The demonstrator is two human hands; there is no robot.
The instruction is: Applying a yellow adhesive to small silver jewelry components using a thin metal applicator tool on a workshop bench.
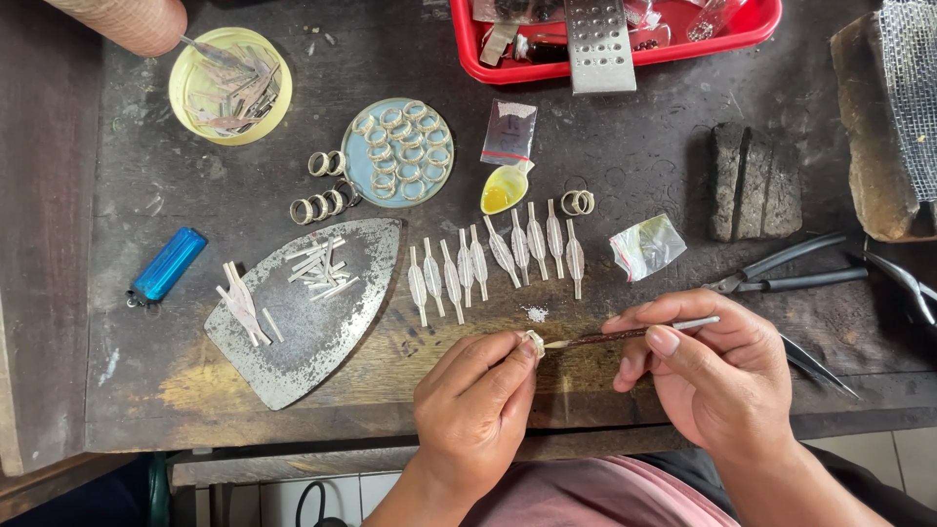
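My left hand [475,395] pinches a small silver ring piece [533,342] between thumb and fingertips at the bench's front edge. My right hand [705,366] holds a thin brush [625,334] like a pen, its pale tip touching the ring piece. Just beyond my hands lies a row of several leaf-shaped silver pieces [498,256] on the dark wooden bench [634,156]. A small yellow dish [503,188] of yellow liquid sits behind that row.
An iron-shaped metal plate [303,322] with silver strips lies at left, a blue lighter [168,264] beside it. Behind are a round blue lid with rings [397,151], a yellow bowl [229,86], a red tray [605,39], pliers [781,273] and a charred block [753,182].
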